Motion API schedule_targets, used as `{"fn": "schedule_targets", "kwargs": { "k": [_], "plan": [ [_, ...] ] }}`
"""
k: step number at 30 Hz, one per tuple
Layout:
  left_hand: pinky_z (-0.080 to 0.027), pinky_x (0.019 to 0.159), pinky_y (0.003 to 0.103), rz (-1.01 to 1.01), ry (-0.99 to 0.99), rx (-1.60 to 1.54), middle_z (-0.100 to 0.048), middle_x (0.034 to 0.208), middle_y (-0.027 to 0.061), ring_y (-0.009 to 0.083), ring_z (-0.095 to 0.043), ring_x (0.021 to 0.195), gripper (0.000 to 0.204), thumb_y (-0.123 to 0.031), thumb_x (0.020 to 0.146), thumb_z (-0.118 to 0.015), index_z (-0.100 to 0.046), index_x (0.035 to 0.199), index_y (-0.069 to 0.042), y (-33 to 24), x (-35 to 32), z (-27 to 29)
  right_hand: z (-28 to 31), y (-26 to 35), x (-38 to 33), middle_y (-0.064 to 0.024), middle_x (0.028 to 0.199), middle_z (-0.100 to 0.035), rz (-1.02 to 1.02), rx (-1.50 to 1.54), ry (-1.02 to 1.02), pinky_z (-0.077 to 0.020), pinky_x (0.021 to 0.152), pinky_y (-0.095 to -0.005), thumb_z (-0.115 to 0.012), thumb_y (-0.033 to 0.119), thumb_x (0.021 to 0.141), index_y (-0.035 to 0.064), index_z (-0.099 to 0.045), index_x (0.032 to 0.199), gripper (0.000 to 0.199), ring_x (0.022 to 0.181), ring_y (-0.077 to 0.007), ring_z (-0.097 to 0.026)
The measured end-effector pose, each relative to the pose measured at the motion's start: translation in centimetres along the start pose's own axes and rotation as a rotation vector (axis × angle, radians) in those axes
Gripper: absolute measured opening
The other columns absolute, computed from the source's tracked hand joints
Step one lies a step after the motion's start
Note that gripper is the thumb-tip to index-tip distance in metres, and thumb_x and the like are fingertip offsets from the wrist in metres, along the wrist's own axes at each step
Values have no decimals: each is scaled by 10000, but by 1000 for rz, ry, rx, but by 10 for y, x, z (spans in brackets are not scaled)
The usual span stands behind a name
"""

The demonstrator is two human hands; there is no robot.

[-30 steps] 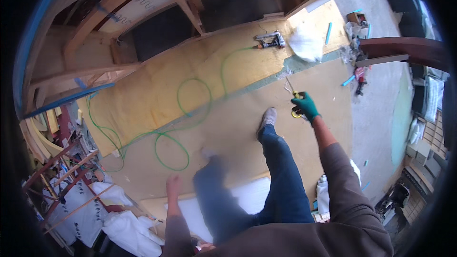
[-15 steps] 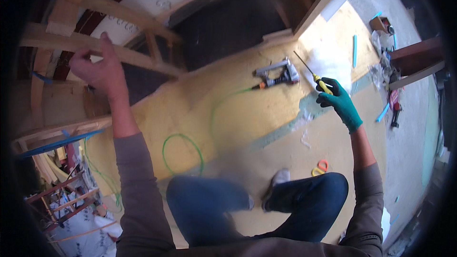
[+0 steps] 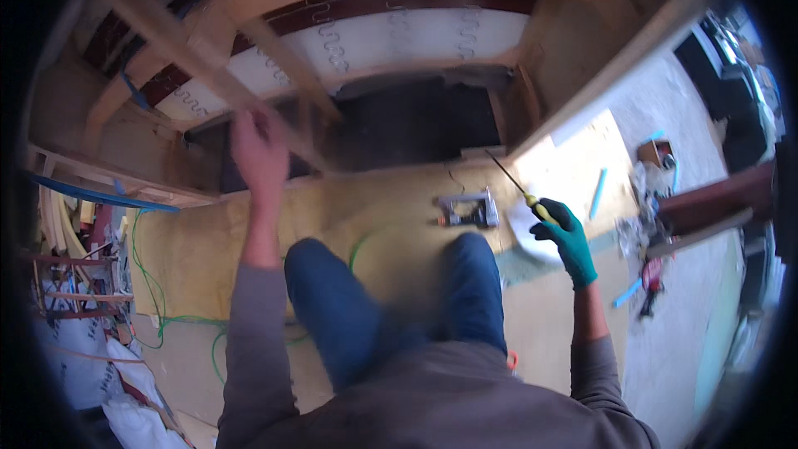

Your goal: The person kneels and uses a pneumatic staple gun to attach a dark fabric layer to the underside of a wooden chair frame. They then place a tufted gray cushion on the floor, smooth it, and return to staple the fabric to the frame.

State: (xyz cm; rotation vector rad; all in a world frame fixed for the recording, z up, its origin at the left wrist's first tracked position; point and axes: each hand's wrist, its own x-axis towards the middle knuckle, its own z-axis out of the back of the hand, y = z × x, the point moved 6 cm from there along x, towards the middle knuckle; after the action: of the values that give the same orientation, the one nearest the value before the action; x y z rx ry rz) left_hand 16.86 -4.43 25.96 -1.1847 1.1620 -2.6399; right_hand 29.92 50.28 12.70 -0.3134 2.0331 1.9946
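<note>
My right hand [image 3: 567, 237], in a green glove with dark fingertips, is closed around the yellow handle of a screwdriver [image 3: 530, 199]. Its long thin shaft points up and left, above the yellowish board. My bare left hand [image 3: 261, 150] is raised in front of a wooden rail of the furniture frame [image 3: 212, 75]. Motion smears its fingers, and I cannot tell whether they touch the wood. Behind the rails, zigzag springs [image 3: 332, 40] lie against white material, with black cloth [image 3: 416, 120] below them.
A staple gun [image 3: 467, 209] lies on the yellowish board [image 3: 191, 258] between my hands. A green hose [image 3: 148, 270] trails at the left. Light-blue strips [image 3: 598, 193], clear plastic and a small box [image 3: 656, 152] lie at the right. Orange scissor handles [image 3: 512, 361] show beside my leg.
The view has tilted up, showing more of the furniture frame. My left hand has moved to the right along the rails. My right hand still holds the screwdriver.
</note>
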Motion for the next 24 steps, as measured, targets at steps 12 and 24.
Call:
{"fn": "schedule_targets", "kwargs": {
  "k": [12, 24],
  "plan": [
    [-577, 778, 312, 1074, 412, -786, -708, 999, 30, 153, -691, 859, 319, -376, 1006, -673, -684, 1142, -88, 57, -80, -363, -36, 41, 257, -93, 1186, -716, 183, -262, 185, -545, 861, -260, -667, 65, 954, 25, -646, 1360, 408, 967, -137, -690],
    [-606, 800, 345, 651, 314, -603, -693, 992, 92, 211, -706, 904, 231, -234, 978, -688, -691, 1040, -12, 82, -80, -406, -31, 32, 296, -115, 1290, -695, 187, -331, 170, -568, 936, -299, -657, 147, 1022, 53, -636, 1383, 374, 1119, -196, -690]
  ]
}}
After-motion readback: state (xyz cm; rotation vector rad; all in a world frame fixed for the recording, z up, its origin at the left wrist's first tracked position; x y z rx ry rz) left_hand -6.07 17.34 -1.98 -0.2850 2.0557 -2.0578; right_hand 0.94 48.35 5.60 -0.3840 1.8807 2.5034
